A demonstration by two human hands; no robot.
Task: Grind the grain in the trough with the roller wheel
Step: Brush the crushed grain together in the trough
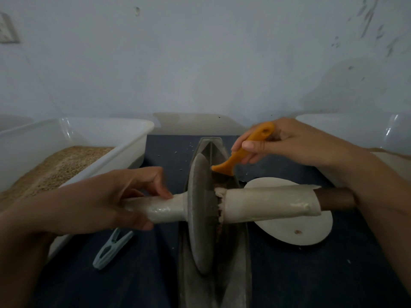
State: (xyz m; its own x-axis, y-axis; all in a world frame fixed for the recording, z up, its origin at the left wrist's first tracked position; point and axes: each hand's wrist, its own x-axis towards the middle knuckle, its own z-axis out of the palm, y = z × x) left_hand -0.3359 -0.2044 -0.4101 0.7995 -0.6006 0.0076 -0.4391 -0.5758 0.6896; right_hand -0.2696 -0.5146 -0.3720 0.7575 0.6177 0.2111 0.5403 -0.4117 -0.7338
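A grey metal roller wheel (199, 210) stands on edge in the long, narrow, boat-shaped trough (235, 274) in the middle of the dark mat. Its axle runs left to right and is wrapped in pale cloth (266, 204). My left hand (106, 201) grips the left end of the wrapped axle. My right hand (289, 141) holds an orange-handled brush (242, 152), whose bristle end touches the wheel's right face just above the axle. Brownish ground matter clings around the axle hub. The trough's contents are mostly hidden by the wheel.
A white plastic tub (124, 147) holding tan grain (55, 167) sits at the left. A pale blue clothes peg (111, 247) lies on the mat near the trough. A white round disc (295, 227) lies right of the trough, under the axle. Another white container (347, 123) stands far right.
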